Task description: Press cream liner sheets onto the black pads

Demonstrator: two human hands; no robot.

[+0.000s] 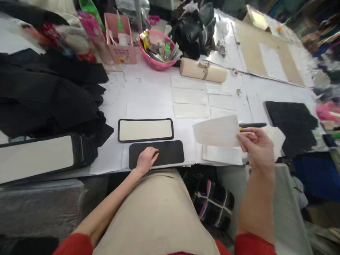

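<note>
A round pink bowl [154, 64] stands between an open pink box [123, 55] and crumpled black plastic [189, 35].

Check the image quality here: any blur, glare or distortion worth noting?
Head view: the outer edges look smeared and stretched, the pink bottle at upper left included; head view: bright glare on the shiny table covering beside the black bag; head view: the middle is clearer, the black panel outlined well.

sleeves [253, 244]: red, elbow-length | lower garment [159, 212]: beige | left hand [146, 160], right hand [257, 147]: bare
</note>
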